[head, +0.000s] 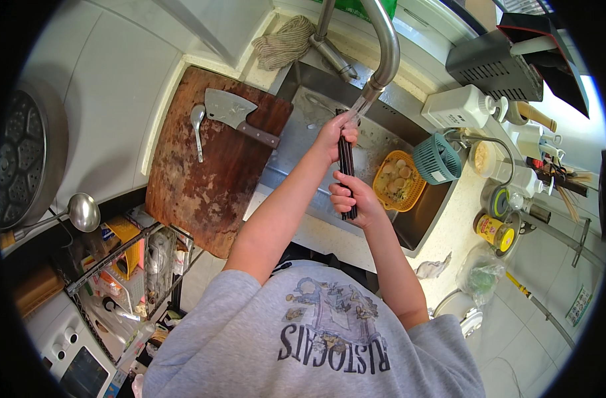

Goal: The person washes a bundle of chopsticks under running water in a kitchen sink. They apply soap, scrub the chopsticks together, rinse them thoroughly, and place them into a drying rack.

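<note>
Over the metal sink [299, 144], my left hand [337, 135] grips the upper end of a bundle of dark chopsticks [346, 161]. Water from the curved metal faucet [386, 54] runs onto this hand and the bundle's top. Lower down, my right hand [353, 199] is closed around the same bundle near its other end. The chopsticks point away from me along the line between both hands. To the right of them, a yellow plastic basket [416, 198] with pale round slices and small scraps sits in the sink.
A wooden cutting board [198, 194] on the left bears a cleaver [231, 107] and a spoon [197, 130]. A striped cloth [285, 44] lies behind the sink. A teal basket [436, 159] hangs at its right edge, beside a white jug [457, 107] and a yellow-lidded jar [494, 233].
</note>
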Motion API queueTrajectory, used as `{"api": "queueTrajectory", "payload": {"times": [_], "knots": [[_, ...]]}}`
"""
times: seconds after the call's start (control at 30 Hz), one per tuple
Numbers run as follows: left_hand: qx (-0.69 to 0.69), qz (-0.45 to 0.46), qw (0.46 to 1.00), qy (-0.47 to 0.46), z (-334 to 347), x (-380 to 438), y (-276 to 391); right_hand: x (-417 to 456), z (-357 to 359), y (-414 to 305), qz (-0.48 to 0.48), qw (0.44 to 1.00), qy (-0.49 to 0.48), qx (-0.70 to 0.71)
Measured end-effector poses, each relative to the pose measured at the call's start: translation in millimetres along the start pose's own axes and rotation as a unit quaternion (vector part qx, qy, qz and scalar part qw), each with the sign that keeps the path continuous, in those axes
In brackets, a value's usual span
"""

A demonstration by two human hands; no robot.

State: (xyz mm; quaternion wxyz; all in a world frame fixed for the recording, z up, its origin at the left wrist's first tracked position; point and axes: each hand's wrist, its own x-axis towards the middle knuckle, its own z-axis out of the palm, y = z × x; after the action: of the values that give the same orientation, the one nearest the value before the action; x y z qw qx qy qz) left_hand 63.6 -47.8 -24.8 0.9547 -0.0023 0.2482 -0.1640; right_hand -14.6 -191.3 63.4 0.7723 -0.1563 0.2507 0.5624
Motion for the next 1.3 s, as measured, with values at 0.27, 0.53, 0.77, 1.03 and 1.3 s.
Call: {"api": "queueTrajectory", "payload": {"times": [0.27, 0.53, 0.77, 1.03, 1.3], "knots": [[0.177, 0.114, 0.977, -0.026, 27.8, -9.7, -8.7, 11.9, -1.5, 20.8, -0.181, 0.894, 0.233, -0.337], [0.326, 0.236, 0.912, 0.084, 39.3, -11.5, -23.3, 19.2, -24.0, 21.2, -0.234, 0.808, 0.309, -0.443], [0.366, 0.295, 0.876, 0.109, 31.7, -13.8, -31.2, 22.0, -32.9, 27.8, -0.266, 0.740, 0.338, -0.517], [0.378, 0.299, 0.870, 0.107, 32.7, -20.0, -31.8, 31.3, -39.3, 35.5, -0.310, 0.691, 0.357, -0.547], [0.372, 0.309, 0.869, 0.106, 31.3, -20.4, -32.7, 39.8, -61.6, 37.7, -0.313, 0.649, 0.374, -0.584]]}}
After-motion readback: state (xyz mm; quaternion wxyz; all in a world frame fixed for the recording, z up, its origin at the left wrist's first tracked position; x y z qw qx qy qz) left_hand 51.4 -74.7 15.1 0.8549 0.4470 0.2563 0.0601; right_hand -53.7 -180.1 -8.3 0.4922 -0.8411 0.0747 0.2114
